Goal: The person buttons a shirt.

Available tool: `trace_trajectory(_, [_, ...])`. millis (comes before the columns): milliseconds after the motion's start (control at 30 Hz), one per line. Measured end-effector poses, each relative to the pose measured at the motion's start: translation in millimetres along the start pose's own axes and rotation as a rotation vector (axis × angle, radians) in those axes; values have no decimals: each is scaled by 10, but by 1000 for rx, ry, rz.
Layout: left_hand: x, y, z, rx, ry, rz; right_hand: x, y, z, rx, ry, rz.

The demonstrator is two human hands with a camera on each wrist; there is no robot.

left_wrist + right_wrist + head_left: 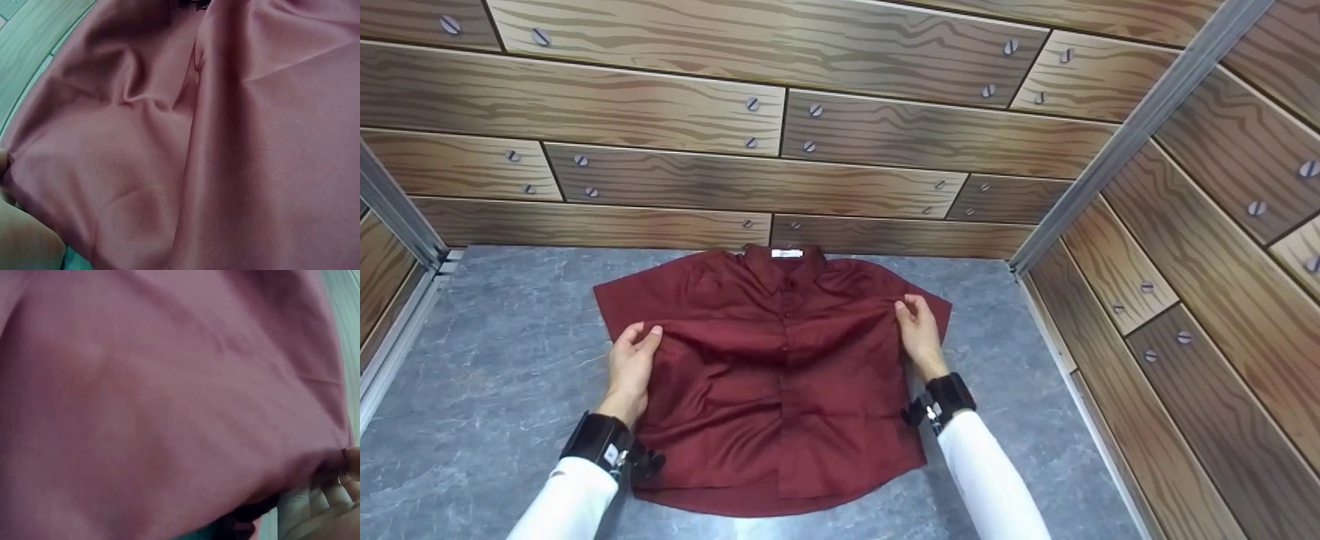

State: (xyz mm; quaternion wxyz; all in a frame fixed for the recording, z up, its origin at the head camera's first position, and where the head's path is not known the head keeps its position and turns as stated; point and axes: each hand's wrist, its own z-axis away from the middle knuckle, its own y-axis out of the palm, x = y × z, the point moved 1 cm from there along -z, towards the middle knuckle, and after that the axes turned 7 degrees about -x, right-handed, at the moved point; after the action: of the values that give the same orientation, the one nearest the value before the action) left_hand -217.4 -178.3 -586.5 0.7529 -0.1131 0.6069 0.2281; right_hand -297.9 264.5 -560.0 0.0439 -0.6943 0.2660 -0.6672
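Observation:
A dark red short-sleeved button-up shirt [840,390] lies spread front up, its collar with a white label [787,253] toward the back wall. My left hand [631,364] pinches the shirt's left side edge just below the sleeve. On the other side my right hand [919,337] pinches the opposite edge below its sleeve. Between the two hands the cloth is drawn into soft folds. Fabric fills most of the left wrist view, with part of the left hand [28,236] at its lower left corner. In the right wrist view, fingers [351,464] grip the cloth's edge.
The shirt lies on a grey marbled tabletop [510,360]. A wood-patterned back wall [660,172] rises right behind the collar, and a similar side wall [1185,322] bounds the right. Metal rails [1140,105] run along the corners. Both wrists carry black camera bands [598,442].

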Motion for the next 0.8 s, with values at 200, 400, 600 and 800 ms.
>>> trace_trajectory(200, [54, -24, -12, 55, -19, -175, -73, 28, 58, 134, 108, 2])
trace_trajectory(400, [87, -130, 154, 166, 49, -338, -244, -127, 298, 114, 118, -16])
trace_trajectory(600, [124, -319, 393, 232, 106, -525, -396, -330, 575, 179, -10, 124])
trace_trajectory(800, [185, -434, 562, 287, 189, -638, -424, -469, 752, 295, -19, 203])
